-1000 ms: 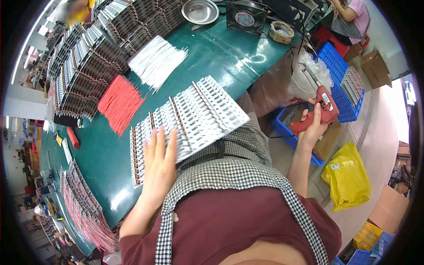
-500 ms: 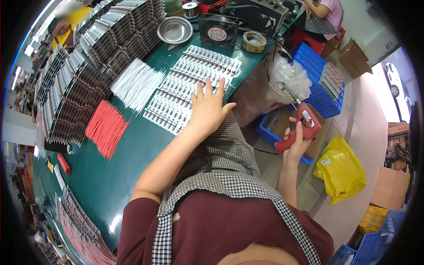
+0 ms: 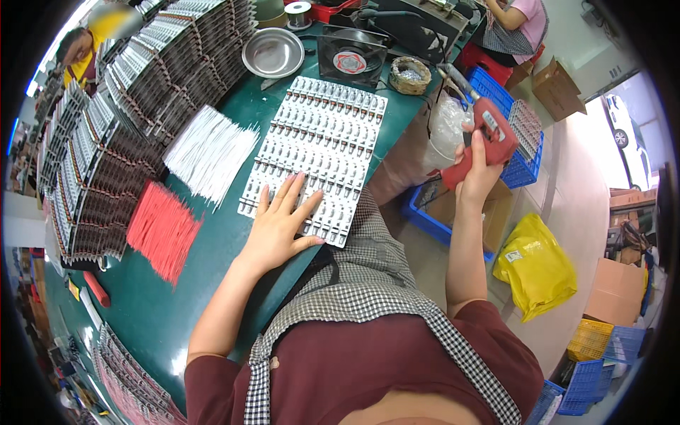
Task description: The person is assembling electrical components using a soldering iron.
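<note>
My left hand (image 3: 280, 228) lies with spread fingers on the near edge of a white panel (image 3: 322, 134), which carries rows of small silvery parts. The panel rests on the green table, its near right corner by my apron. To the right, beyond the table edge, my right hand (image 3: 479, 173) grips a red soldering gun (image 3: 494, 134) by its handle, its metal nozzle pointing up and away from me. Left of the panel lie a bundle of white wires (image 3: 212, 152) and, nearer, a bundle of red wires (image 3: 164, 232).
Tall stacks of similar panels (image 3: 184, 71) stand at the far left. Behind the panel are a metal bowl (image 3: 273, 53), a black fan (image 3: 350, 60), a tape-wrapped ring (image 3: 409, 76) and a solder spool (image 3: 298, 15). Blue crates (image 3: 523, 166) and a yellow bag (image 3: 536, 268) sit right. Two co-workers sit beyond.
My left hand has moved nearer and leftward over the panel, which sits turned and a little closer to me. My right hand has lifted the soldering gun farther away from me.
</note>
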Tool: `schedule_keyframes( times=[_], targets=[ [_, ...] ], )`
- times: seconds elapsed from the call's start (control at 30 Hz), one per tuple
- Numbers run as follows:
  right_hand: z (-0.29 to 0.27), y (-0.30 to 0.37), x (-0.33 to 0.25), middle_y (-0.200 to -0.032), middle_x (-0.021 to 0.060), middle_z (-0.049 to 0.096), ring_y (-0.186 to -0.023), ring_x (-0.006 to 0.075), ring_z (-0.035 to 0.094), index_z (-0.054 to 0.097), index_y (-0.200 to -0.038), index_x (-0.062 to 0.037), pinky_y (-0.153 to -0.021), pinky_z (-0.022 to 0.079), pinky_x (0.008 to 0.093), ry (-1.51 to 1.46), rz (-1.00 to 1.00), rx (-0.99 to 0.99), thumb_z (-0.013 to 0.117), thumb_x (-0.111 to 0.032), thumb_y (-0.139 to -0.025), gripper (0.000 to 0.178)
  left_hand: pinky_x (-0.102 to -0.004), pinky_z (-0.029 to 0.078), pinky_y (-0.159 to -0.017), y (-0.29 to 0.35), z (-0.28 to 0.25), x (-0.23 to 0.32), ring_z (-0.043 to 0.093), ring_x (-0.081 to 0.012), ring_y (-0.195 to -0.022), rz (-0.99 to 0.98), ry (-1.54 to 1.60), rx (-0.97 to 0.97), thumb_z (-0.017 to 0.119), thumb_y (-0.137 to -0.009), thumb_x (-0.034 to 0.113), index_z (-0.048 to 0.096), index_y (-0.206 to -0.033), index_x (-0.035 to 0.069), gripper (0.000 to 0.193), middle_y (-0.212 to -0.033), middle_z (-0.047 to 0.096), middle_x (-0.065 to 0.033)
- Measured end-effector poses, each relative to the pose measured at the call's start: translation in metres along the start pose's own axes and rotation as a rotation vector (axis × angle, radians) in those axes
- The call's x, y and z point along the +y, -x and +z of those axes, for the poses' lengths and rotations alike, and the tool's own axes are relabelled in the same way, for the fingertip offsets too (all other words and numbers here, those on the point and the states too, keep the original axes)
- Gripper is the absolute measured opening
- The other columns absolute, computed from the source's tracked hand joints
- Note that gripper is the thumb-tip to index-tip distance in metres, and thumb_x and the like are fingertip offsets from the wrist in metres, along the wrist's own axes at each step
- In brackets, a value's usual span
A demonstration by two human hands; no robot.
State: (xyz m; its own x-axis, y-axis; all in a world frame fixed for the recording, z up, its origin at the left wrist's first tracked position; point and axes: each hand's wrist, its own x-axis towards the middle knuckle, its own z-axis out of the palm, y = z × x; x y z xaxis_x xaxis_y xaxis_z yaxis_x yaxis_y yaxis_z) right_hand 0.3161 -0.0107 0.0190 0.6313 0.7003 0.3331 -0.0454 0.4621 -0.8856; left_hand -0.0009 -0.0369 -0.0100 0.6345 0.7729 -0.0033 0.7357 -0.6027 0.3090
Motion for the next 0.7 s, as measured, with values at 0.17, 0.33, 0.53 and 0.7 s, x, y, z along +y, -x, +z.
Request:
schedule_keyframes(
  times=[0.17,0.33,0.53,0.7],
  targets=[
    [0.011,-0.013,-0.001,-0.091,0.0121,0.062,-0.052,0.0099,0.052,0.046,-0.116,-0.0014,-0.044,0.040,0.0202,0.047,-0.024,-0.011,0.057,-0.009,-0.086,0.033,-0.0482,0.032,-0.097,0.001,-0.123,0.062,0.059,-0.0225,-0.098,0.343,0.272,0.402,0.067,-0.066,0.012,0.066,-0.093,0.017,0.027,-0.101,0.063,-0.0051],
    [0.033,-0.015,-0.001,-0.092,0.0120,0.063,-0.051,0.0092,0.052,0.048,-0.113,0.0010,-0.044,0.041,0.0202,0.109,-0.011,-0.104,0.059,-0.011,-0.085,0.032,-0.0265,0.048,-0.063,0.051,-0.148,0.083,0.060,-0.0131,-0.066,0.400,0.385,0.663,0.064,-0.059,0.012,0.066,-0.075,0.018,0.017,-0.073,0.062,0.0029],
    [0.052,-0.030,-0.007,-0.087,0.0111,0.065,-0.053,0.0084,0.053,0.054,-0.105,0.0036,-0.045,0.042,0.0206,0.431,-0.204,-0.149,0.062,-0.011,-0.083,0.028,-0.0265,0.049,-0.061,0.076,-0.154,0.046,0.056,-0.0141,-0.070,0.275,0.255,0.780,0.055,-0.072,0.018,0.061,-0.082,0.015,0.011,-0.078,0.055,0.0003],
    [0.083,-0.036,-0.036,-0.075,0.0067,0.063,-0.053,0.0073,0.052,0.060,-0.095,0.0015,-0.046,0.038,0.0207,0.539,-0.373,-0.217,0.065,-0.012,-0.080,0.021,-0.0265,0.051,-0.058,0.105,-0.175,0.033,0.053,-0.0149,-0.073,0.205,0.061,0.825,0.048,-0.083,0.022,0.057,-0.087,0.013,0.014,-0.083,0.049,-0.0019]
  ],
)
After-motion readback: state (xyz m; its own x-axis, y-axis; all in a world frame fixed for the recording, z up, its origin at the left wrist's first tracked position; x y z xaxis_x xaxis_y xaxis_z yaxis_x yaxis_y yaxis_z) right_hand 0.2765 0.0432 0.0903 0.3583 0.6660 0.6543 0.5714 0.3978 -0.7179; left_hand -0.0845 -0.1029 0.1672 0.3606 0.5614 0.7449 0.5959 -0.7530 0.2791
